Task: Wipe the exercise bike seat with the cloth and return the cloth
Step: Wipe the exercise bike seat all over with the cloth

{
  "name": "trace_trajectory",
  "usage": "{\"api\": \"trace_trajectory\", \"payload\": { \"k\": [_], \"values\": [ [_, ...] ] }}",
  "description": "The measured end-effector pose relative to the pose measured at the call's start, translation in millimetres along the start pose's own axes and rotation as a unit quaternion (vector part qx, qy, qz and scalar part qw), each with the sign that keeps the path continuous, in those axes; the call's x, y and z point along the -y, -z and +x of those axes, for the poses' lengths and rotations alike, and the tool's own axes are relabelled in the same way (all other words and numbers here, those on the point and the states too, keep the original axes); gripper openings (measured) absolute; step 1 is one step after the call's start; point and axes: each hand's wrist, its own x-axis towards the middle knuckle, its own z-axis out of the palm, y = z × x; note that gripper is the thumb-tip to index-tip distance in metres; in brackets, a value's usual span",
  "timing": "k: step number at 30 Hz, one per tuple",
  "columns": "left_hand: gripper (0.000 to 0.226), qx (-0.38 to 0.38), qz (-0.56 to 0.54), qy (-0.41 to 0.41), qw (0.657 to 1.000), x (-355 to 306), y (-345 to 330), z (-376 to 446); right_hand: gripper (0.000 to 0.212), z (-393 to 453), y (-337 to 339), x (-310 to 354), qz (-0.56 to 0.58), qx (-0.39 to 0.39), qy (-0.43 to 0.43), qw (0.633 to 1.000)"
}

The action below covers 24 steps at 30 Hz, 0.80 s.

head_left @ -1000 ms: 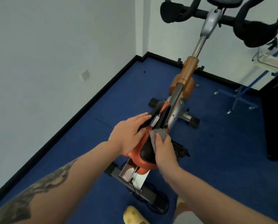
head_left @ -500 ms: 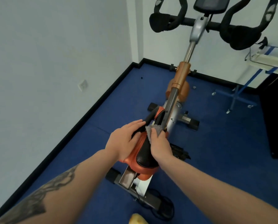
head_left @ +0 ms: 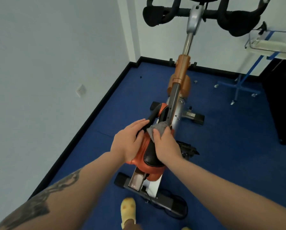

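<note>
The orange and black bike seat [head_left: 149, 161] sits in the middle of the view, its nose pointing away from me. My left hand [head_left: 129, 140] lies flat on the seat's left side, gripping its edge. My right hand [head_left: 166, 145] presses a small grey cloth [head_left: 157, 128] onto the front part of the seat, with the cloth bunched under its fingers. Both hands hide much of the seat's top.
The exercise bike's frame [head_left: 179, 83] rises to black handlebars [head_left: 235, 22] at the top. A white wall [head_left: 47, 63] runs close on the left. A blue wheeled stand [head_left: 238, 87] and a dark cabinet [head_left: 283, 100] stand at right. My yellow shoe [head_left: 128, 209] rests by the rear base.
My right hand has slid the cloth forward along the seat toward its nose. My left hand has stayed on the seat's left side. The view has tilted slightly.
</note>
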Motion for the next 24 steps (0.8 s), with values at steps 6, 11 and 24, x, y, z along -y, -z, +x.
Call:
{"api": "trace_trajectory", "payload": {
  "k": [6, 11, 24],
  "values": [
    [0.042, 0.008, 0.014, -0.026, 1.000, 3, -4, 5, 0.050, -33, -11, -24, 0.131, -0.039, -0.034, 0.990],
    [0.050, 0.124, 0.106, -0.090, 0.983, 9, 0, 16, 0.053, 7, 0, -1, 0.068, -0.029, -0.114, 0.991],
    [0.042, 0.170, -0.043, -0.261, 0.949, 26, 5, 33, 0.045, -37, -27, 5, 0.198, -0.235, -0.199, 0.930]
  ]
}}
